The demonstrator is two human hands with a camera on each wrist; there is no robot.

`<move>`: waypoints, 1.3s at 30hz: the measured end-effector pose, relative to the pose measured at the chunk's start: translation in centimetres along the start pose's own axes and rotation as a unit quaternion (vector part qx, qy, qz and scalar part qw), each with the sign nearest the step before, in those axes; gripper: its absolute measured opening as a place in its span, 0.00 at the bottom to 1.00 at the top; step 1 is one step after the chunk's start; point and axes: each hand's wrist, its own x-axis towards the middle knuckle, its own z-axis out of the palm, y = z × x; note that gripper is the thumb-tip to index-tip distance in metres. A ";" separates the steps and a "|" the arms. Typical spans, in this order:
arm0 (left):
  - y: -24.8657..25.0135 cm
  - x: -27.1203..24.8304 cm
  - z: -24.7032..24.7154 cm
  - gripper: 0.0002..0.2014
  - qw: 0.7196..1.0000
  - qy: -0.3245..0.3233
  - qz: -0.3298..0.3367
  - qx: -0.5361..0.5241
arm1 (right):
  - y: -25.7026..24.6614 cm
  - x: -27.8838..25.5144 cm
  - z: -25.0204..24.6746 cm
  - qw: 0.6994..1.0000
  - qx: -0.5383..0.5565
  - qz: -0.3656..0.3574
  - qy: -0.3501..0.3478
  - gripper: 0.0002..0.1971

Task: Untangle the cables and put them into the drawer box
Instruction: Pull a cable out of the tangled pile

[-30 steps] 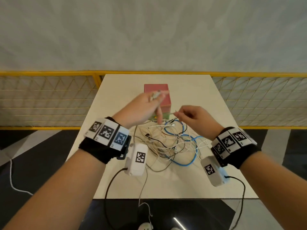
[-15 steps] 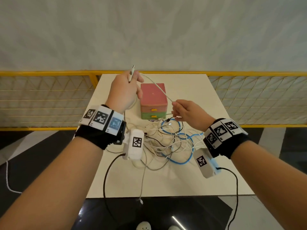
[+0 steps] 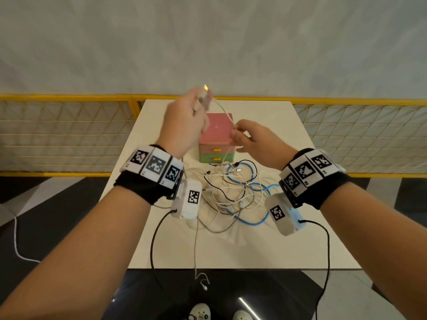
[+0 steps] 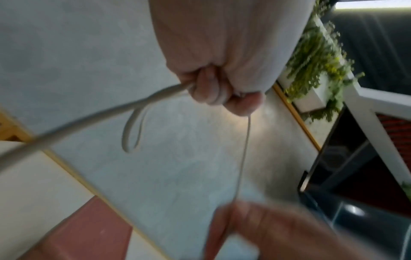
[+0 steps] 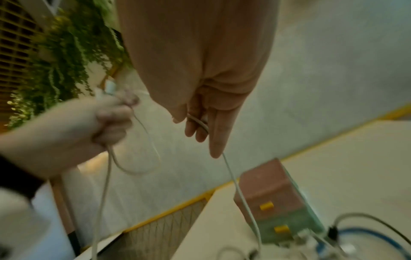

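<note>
A pale desk (image 3: 288, 245) stands against a yellow railing (image 3: 69, 97) with wire mesh panels (image 3: 57, 135) on the left and right. Beyond it rises a plain grey wall (image 3: 208, 42). The floor (image 3: 46, 215) below is dark and glossy. Green hanging plants (image 4: 315, 58) trail off to the side, blurred.

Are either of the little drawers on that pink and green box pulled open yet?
No, in the head view both drawers of the drawer box sit flush, with their yellow handles in line on its front.
</note>
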 end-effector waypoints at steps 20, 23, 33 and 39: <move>1.2 1.4 -0.6 0.14 0.999 0.001 0.018 0.032 | -0.6 2.4 -0.4 0.997 -0.014 -0.047 0.066 0.10; 1.8 2.4 -2.2 0.12 0.998 0.050 0.006 0.022 | 0.3 1.7 0.3 0.999 0.002 -0.011 0.045 0.14; 1.5 0.5 -0.5 0.14 0.971 -0.164 0.061 0.163 | -1.4 1.8 -3.0 0.978 -0.095 -0.134 0.130 0.09; 2.2 1.3 -1.6 0.10 0.998 0.031 0.043 0.036 | 0.2 0.2 -3.5 0.993 -0.015 -0.054 0.105 0.09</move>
